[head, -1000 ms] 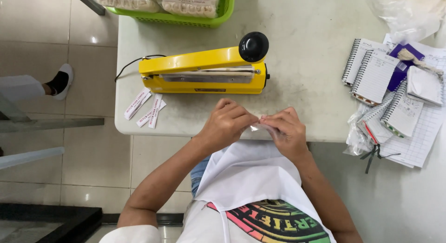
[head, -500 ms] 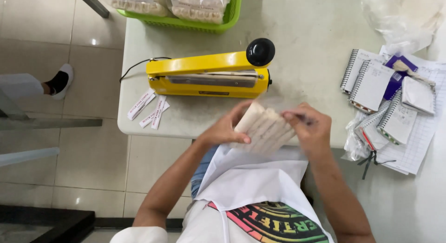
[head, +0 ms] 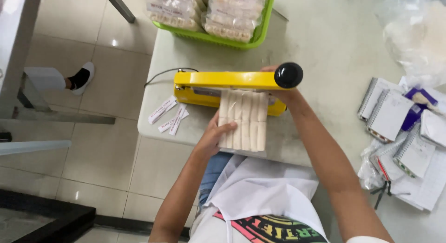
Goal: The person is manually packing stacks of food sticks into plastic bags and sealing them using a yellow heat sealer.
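Wafer sticks in a clear packet (head: 242,119) lie at the counter's (head: 325,33) near edge, the packet's top end tucked under the raised arm of the yellow heat sealer (head: 204,85). The left hand (head: 214,137) is clamped on the packet's lower left corner, thumb across the front. The right hand (head: 280,87) sits at the sealer's black knob (head: 288,75), mostly hidden behind the arm, so I cannot tell how its fingers stand. At nine o'clock from the packet lie small paper labels (head: 169,116); at twelve o'clock a green basket (head: 211,38) holds filled packets; at three o'clock lie spiral notebooks (head: 395,126).
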